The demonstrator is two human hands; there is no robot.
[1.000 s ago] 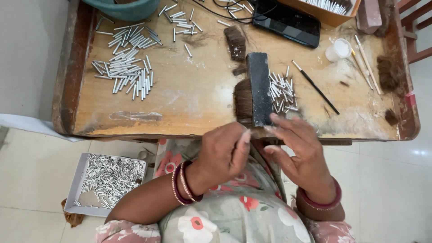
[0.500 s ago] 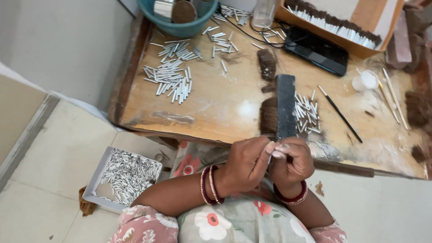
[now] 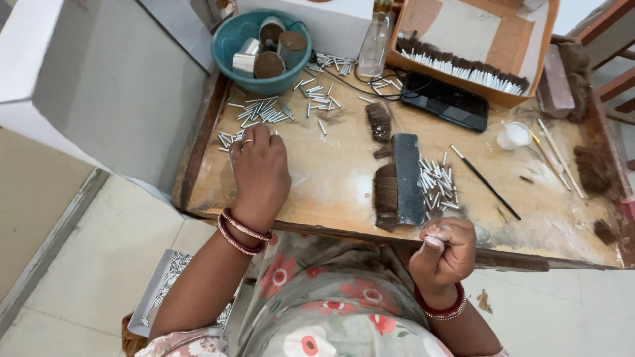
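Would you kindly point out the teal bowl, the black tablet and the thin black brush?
teal bowl (image 3: 228, 66), head view, left rim.
black tablet (image 3: 446, 102), head view, screen middle.
thin black brush (image 3: 486, 183), head view, mid-handle.

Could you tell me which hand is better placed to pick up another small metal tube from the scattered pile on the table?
The left hand: it already rests on the metal tubes scattered at the table's left. The right hand is closed at the near edge, far from them.

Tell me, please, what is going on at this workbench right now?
A person is working with small metal tubes at a wooden table. The left hand rests flat on the scattered tubes, while the right hand is closed near the table edge, pinching something small. A dark comb block holds tufts of brown hair.
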